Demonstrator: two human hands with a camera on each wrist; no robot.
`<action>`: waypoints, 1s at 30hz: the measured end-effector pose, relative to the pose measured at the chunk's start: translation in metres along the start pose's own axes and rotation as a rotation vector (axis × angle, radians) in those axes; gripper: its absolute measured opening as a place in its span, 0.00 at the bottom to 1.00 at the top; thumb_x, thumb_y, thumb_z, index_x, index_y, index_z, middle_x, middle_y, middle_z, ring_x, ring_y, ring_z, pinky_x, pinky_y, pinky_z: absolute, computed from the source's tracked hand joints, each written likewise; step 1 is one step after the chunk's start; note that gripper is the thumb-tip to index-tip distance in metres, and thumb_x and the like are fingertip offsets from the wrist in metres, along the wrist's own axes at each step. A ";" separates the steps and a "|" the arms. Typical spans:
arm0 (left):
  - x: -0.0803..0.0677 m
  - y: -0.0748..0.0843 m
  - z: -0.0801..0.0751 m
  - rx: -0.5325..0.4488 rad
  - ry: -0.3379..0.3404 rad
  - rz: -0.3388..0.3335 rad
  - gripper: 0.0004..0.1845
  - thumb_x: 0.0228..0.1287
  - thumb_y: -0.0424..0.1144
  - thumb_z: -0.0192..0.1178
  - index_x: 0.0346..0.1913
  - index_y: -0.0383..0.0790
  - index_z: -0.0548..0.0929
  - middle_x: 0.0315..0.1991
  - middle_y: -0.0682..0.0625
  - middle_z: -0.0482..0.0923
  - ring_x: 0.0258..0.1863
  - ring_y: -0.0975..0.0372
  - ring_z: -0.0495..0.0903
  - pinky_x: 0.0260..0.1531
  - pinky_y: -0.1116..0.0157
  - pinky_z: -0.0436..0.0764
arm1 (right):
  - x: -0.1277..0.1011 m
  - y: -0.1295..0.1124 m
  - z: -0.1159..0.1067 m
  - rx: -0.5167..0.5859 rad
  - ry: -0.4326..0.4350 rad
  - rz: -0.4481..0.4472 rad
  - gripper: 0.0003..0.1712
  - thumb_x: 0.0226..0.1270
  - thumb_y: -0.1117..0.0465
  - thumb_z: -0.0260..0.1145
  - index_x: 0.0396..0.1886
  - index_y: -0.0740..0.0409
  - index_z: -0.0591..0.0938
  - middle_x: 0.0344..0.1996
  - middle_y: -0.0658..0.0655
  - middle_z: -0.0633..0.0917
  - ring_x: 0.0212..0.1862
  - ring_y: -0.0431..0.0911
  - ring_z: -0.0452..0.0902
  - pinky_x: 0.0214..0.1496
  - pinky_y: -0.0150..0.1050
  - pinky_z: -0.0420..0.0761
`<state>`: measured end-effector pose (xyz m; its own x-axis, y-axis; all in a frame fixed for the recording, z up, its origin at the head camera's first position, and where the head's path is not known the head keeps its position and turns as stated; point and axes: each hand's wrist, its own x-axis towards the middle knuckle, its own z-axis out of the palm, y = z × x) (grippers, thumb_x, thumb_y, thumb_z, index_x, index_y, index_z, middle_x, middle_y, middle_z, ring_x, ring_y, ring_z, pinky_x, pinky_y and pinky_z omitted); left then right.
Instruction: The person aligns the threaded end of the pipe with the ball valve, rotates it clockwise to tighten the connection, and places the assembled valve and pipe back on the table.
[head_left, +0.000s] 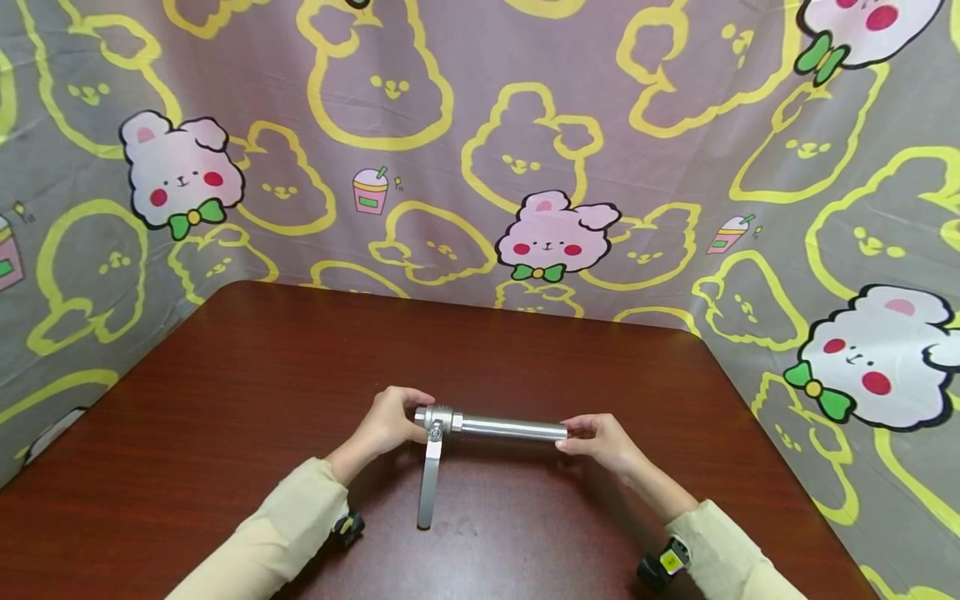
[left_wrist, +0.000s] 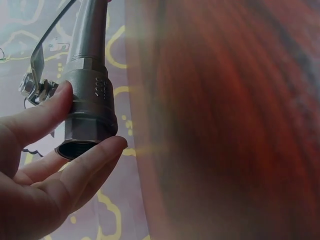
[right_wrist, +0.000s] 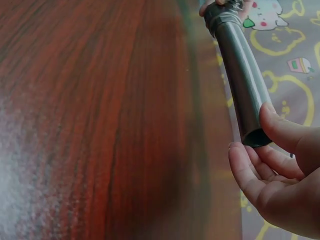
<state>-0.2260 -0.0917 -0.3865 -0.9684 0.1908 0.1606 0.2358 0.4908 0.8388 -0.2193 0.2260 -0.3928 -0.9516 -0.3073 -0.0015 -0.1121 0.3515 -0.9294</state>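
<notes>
Plainly, both hands (head_left: 498, 433) hold the valve pipe (head_left: 510, 428) between them.

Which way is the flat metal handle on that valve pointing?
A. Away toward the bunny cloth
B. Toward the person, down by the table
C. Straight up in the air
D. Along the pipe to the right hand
B: in the head view the handle runs from the valve toward the person, its tip near the table.

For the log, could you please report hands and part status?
Left hand grips silver metal valve body. Right hand holds grey pipe end. Lever handle hangs down. Nothing obstructing.
</notes>
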 end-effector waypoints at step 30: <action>0.006 -0.007 0.003 0.061 -0.050 -0.070 0.25 0.23 0.19 0.69 0.37 0.26 0.81 0.34 0.40 0.81 0.35 0.56 0.78 0.38 0.61 0.74 | 0.006 0.009 0.010 -0.057 -0.018 0.038 0.21 0.49 0.72 0.66 0.41 0.83 0.74 0.29 0.61 0.81 0.25 0.37 0.75 0.29 0.32 0.76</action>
<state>-0.2330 -0.0911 -0.3931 -0.9778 0.1955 0.0753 0.1736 0.5546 0.8138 -0.2231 0.2187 -0.4045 -0.9503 -0.3082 -0.0438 -0.0922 0.4131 -0.9060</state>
